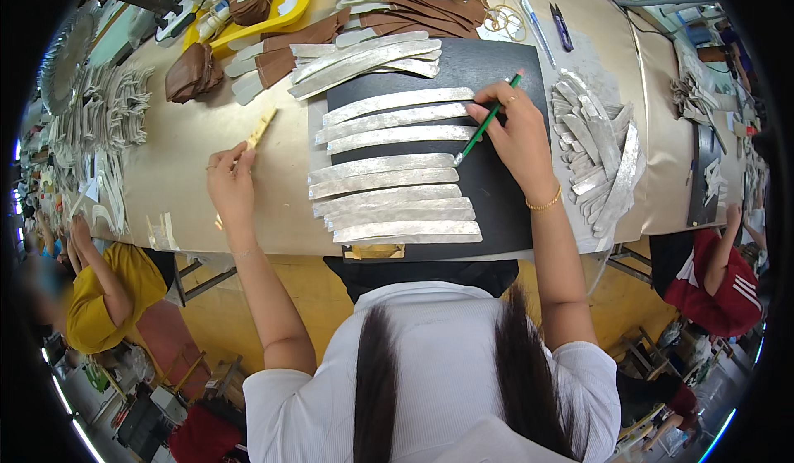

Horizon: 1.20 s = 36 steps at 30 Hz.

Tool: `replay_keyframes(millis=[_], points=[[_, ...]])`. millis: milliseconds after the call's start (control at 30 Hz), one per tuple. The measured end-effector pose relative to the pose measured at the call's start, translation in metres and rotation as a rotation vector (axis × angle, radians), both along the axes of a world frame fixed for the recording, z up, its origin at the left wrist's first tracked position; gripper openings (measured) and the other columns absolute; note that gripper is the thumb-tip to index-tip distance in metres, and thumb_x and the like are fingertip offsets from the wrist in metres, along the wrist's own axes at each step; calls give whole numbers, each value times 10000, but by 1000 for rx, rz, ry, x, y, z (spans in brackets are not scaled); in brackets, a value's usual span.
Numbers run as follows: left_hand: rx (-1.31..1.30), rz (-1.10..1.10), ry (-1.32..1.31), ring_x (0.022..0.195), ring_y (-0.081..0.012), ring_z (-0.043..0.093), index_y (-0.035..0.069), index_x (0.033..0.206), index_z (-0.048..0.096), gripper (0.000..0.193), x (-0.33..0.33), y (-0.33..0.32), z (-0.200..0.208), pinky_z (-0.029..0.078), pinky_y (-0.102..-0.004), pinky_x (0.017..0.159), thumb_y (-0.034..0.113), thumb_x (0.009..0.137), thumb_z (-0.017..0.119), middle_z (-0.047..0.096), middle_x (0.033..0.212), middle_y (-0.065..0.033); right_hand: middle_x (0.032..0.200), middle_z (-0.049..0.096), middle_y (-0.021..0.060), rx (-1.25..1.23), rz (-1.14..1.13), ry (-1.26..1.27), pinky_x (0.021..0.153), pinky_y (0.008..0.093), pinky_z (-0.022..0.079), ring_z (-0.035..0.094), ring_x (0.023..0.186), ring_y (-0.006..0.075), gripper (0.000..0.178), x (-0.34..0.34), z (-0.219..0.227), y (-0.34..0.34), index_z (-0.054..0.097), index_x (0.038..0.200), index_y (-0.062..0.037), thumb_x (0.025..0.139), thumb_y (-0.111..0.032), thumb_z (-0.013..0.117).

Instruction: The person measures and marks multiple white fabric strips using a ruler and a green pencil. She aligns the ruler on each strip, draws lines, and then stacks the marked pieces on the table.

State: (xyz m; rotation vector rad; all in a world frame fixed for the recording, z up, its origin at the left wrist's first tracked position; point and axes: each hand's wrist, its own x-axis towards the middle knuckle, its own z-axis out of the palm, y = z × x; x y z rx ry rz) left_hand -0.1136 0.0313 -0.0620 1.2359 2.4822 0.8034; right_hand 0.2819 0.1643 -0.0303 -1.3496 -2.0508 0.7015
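Note:
My left hand (231, 183) is over the table left of the black board, its fingers pinching a short yellow strip (264, 127) that points up and to the right. My right hand (518, 136) is above the board's right part and grips a slanted green pencil (490, 120). The pencil's lower tip is by the right end of a pale curved strip (385, 165). The thumb and fingers of that hand are close to the right ends of the upper strips (397, 116); whether they touch is unclear. Several such whitish strips lie in rows across the black board (506, 215).
A loose pile of strips (597, 153) lies right of the board, another bundle (364, 62) at its top left. Beyond are brown pieces (413, 8), a yellow tray (303, 0), a pen (538, 28) and thread snips (562, 27). People work on both sides.

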Motion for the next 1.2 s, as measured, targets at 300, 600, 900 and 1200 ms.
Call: replay_keyframes(millis=[300, 600, 900, 1200], points=[[118, -273, -163, 978, -204, 609, 67, 1223, 740, 389, 60, 47, 15, 495, -329, 850, 254, 887, 801, 651, 1118, -112, 946, 644, 162, -20, 125, -244, 864, 435, 490, 619, 937, 363, 159, -20, -2, 37, 689, 997, -52, 866, -109, 759], [71, -331, -575, 774, -89, 592, -12, 1045, 746, 206, 77, 73, 1, 491, -249, 711, 112, 887, 787, 699, 884, -18, 785, 744, 115, -255, 176, -55, 699, 407, 545, 730, 750, 300, 71, -34, 14, 32, 694, 953, -46, 882, -55, 689], [0, -419, -469, 737, -64, 568, -2, 976, 738, 167, 82, 61, 20, 459, -216, 689, 134, 896, 793, 681, 827, 2, 867, 711, 115, -65, 186, -228, 777, 418, 500, 686, 796, 292, 158, -29, 5, 24, 704, 997, -58, 888, -159, 758], [-15, -296, -580, 664, -73, 550, -15, 932, 719, 150, 88, 59, 23, 471, -237, 636, 108, 875, 787, 680, 775, -11, 932, 656, 91, -5, 196, -360, 905, 530, 425, 636, 988, 322, 153, -32, 2, 18, 667, 972, -106, 890, -203, 753]])
